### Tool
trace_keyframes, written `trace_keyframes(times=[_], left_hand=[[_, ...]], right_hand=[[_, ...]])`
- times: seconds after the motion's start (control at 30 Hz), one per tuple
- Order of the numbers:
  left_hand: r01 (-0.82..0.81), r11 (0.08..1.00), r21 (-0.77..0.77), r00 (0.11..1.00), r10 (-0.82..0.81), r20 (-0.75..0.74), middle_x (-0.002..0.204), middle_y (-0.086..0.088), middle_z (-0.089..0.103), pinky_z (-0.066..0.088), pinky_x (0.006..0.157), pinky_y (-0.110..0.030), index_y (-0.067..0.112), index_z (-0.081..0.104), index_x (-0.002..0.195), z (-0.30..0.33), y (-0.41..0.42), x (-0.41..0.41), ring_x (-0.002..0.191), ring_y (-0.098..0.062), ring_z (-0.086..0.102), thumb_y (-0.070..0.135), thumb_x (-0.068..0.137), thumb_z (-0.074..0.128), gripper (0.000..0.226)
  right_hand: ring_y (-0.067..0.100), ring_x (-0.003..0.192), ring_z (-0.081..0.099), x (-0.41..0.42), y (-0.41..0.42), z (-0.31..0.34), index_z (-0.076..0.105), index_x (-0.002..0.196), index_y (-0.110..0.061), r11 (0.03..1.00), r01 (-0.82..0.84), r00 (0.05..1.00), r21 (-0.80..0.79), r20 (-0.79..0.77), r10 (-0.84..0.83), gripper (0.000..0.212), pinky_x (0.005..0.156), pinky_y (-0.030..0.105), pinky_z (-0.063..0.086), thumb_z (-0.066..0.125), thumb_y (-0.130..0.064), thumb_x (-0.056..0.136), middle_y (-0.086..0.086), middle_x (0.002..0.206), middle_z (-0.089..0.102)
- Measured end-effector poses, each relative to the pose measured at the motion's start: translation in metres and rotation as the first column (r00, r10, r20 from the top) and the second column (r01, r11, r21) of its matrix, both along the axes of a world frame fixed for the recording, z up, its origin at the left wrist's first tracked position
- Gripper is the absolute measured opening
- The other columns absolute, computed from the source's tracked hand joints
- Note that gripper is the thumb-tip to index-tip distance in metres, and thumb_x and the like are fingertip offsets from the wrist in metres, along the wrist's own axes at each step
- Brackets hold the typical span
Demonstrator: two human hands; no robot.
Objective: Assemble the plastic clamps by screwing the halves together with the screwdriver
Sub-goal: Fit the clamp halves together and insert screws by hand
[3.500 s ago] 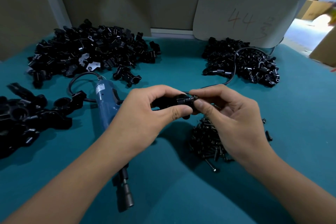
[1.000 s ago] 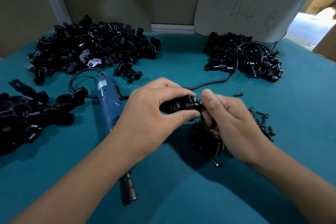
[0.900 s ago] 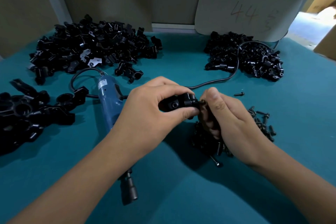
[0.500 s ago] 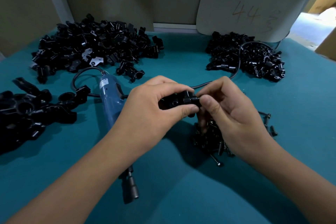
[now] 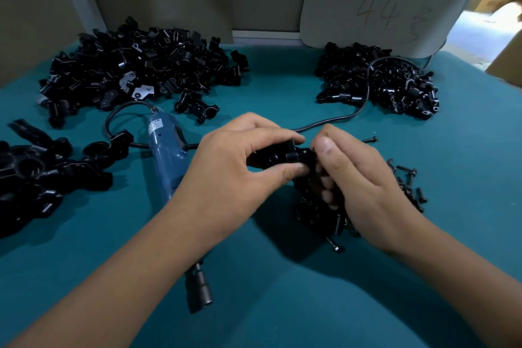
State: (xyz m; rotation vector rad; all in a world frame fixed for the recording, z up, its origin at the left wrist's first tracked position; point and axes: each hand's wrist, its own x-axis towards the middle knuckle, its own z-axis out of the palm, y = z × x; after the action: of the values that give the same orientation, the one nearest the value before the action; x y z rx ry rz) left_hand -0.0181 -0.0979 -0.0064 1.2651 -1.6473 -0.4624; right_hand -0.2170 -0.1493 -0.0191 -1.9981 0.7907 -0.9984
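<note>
My left hand (image 5: 240,167) grips a black plastic clamp (image 5: 278,157) between thumb and fingers, above the teal table. My right hand (image 5: 356,178) meets the clamp's right end, thumb on top and fingers curled under it; whether it pinches a screw there is hidden. A blue electric screwdriver (image 5: 169,161) lies on the table under my left forearm, its black tip (image 5: 200,291) pointing toward me. A pile of black screws (image 5: 406,186) lies beneath and right of my right hand.
A big heap of black clamp parts (image 5: 141,68) lies at the back left, a smaller heap (image 5: 389,82) at the back right with the screwdriver's cable (image 5: 364,102) across it. Larger black pieces (image 5: 42,172) sit at the left edge. A grey board marked 44 (image 5: 381,5) leans behind.
My right hand has dropped a little and rolled its thumb over the clamp's right end, uncovering more of the screws on its right. My left hand holds the clamp in the same place.
</note>
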Motion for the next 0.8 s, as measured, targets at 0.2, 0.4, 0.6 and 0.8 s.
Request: trace_keyframes(times=[0.2, 0.4, 0.6, 0.8], left_hand=[[-0.025, 0.999, 0.023, 0.999, 0.026, -0.028, 0.100, 0.013, 0.070, 0.053, 0.087, -0.021, 0.032, 0.083, 0.110, 0.0001, 0.0004, -0.0004, 0.100, -0.011, 0.069, 0.036, 0.081, 0.089, 0.031], [-0.022, 0.997, 0.069, 0.996, 0.028, -0.088, 0.095, 0.011, 0.070, 0.048, 0.079, -0.017, 0.032, 0.084, 0.107, 0.0019, -0.0001, 0.0006, 0.092, -0.009, 0.068, 0.049, 0.077, 0.081, 0.035], [0.086, 0.989, 0.120, 0.979, -0.062, -0.194, 0.090, 0.005, 0.069, 0.053, 0.070, -0.025, 0.028, 0.084, 0.105, 0.0046, -0.0010, 0.0079, 0.069, -0.005, 0.065, 0.046, 0.077, 0.082, 0.033], [0.097, 0.990, 0.099, 0.985, -0.081, -0.152, 0.098, 0.008, 0.071, 0.053, 0.080, -0.022, 0.031, 0.084, 0.109, 0.0030, -0.0008, 0.0054, 0.084, -0.005, 0.069, 0.042, 0.078, 0.082, 0.033]], right_hand=[[0.029, 0.061, 0.046, -0.0033, -0.0025, 0.0019, 0.054, 0.096, -0.022, 0.998, -0.011, 0.997, -0.067, -0.073, 0.006, 0.030, 0.054, 0.056, 0.041, 0.043, -0.046, 0.110, 0.008, 0.070, 0.048], [0.029, 0.063, 0.047, -0.0026, -0.0016, 0.0025, 0.055, 0.108, -0.023, 0.998, -0.009, 0.999, -0.069, -0.053, 0.005, 0.024, 0.054, 0.057, 0.043, 0.046, -0.045, 0.111, 0.003, 0.075, 0.049], [0.006, 0.063, 0.044, -0.0035, -0.0043, 0.0056, 0.058, 0.110, -0.026, 0.984, -0.048, 0.995, -0.172, -0.097, 0.032, 0.011, 0.061, 0.016, 0.032, 0.051, -0.033, 0.113, -0.022, 0.075, 0.048], [0.012, 0.065, 0.050, -0.0035, -0.0040, 0.0087, 0.059, 0.096, -0.027, 0.977, 0.014, 0.992, -0.214, -0.116, -0.040, 0.022, 0.059, 0.021, 0.035, 0.048, -0.035, 0.114, -0.010, 0.073, 0.051]])
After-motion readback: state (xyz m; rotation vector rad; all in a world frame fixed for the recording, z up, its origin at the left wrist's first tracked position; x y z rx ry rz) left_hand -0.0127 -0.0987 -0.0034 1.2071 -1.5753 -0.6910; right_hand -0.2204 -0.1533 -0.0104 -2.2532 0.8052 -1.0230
